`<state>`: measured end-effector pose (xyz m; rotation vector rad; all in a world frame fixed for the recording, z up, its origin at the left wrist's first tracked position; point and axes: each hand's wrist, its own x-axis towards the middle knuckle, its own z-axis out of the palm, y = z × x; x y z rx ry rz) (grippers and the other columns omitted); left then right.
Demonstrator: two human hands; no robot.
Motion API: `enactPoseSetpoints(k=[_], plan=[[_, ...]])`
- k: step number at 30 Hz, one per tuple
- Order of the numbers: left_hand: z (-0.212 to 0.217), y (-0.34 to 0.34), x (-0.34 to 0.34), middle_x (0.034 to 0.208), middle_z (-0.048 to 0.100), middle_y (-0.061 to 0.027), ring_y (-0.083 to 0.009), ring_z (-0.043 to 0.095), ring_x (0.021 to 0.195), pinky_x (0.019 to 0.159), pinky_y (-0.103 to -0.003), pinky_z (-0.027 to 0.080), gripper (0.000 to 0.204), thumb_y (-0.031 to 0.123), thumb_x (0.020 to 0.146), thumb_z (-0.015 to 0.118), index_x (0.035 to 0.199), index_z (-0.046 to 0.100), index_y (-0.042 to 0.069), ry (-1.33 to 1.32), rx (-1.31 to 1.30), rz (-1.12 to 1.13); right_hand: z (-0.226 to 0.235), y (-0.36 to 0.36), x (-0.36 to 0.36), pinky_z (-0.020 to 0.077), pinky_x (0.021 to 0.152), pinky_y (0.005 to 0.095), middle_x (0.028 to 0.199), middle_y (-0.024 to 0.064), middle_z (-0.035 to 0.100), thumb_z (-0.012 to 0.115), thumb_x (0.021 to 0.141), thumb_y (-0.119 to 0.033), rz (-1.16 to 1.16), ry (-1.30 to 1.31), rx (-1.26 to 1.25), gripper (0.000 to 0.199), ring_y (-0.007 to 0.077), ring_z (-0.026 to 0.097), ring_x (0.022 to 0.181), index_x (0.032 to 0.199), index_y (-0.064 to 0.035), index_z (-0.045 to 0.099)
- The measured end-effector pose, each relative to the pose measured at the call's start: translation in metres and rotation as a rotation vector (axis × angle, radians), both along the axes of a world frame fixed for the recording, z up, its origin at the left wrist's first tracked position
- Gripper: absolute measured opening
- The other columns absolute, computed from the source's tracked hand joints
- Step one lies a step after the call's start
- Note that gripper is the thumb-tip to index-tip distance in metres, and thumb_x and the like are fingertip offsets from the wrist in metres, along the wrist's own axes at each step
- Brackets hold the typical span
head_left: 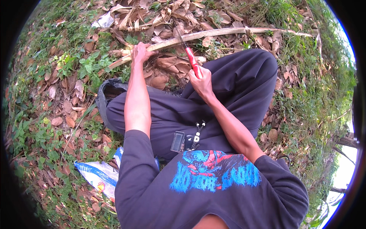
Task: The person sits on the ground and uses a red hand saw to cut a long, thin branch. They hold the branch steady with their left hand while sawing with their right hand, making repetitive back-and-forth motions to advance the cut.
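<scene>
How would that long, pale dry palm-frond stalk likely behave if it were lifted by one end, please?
The long pale dry stalk would probably stay fairly stiff, since it spans the leaf litter in one gentle curve. It looks dried out, so likely light for its length. Held by the left hand while the red-handled knife meets it, it may splinter.
</scene>
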<state>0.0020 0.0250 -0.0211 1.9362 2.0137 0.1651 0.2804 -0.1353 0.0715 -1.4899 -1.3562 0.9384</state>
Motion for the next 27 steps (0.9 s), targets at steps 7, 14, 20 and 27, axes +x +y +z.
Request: enactPoseSetpoints(k=[7,14,20,27], plan=[[-0.002,-0.012,0.003,0.118,0.064,-0.0091,-0.031,0.056,0.117,0.101,-0.045,0.045,0.07,0.057,0.06,0.086,0.117,0.074,0.019,-0.012,0.045,0.011,0.007,-0.005,-0.005,0.0417,0.049,0.0398,0.056,0.0211,0.049,0.061,0.083,-0.01,-0.01,-0.029,-0.008,0.02,0.0285,0.048,0.045,0.071,0.0035,0.052],[0.005,-0.007,0.002,0.119,0.064,-0.0096,-0.03,0.056,0.117,0.101,-0.042,0.046,0.069,0.054,0.063,0.086,0.12,0.073,0.016,-0.025,-0.022,-0.019,0.014,-0.012,-0.005,0.0412,0.048,0.0422,0.055,0.0207,0.049,0.062,0.084,-0.01,0.008,0.005,-0.015,0.022,0.0333,0.049,0.044,0.07,0.0033,0.051],[-0.028,-0.015,-0.005,0.11,0.063,-0.0044,-0.0278,0.055,0.111,0.096,-0.046,0.042,0.066,0.05,0.061,0.088,0.117,0.073,0.018,0.039,0.277,-0.054,0.071,-0.049,-0.016,0.0372,0.047,0.0329,0.053,0.0065,0.044,0.061,0.087,-0.006,-0.021,0.231,-0.17,0.02,0.0089,0.041,0.05,0.071,0.003,0.054],[-0.007,-0.021,0.006,0.12,0.063,-0.0082,-0.0303,0.051,0.122,0.107,-0.049,0.036,0.08,0.054,0.06,0.087,0.128,0.067,0.017,-0.088,0.096,0.025,0.086,-0.076,0.026,0.036,0.048,0.0298,0.055,0.0021,0.045,0.062,0.089,-0.006,-0.029,0.249,-0.215,0.019,0.0067,0.04,0.051,0.074,0.0023,0.055]])
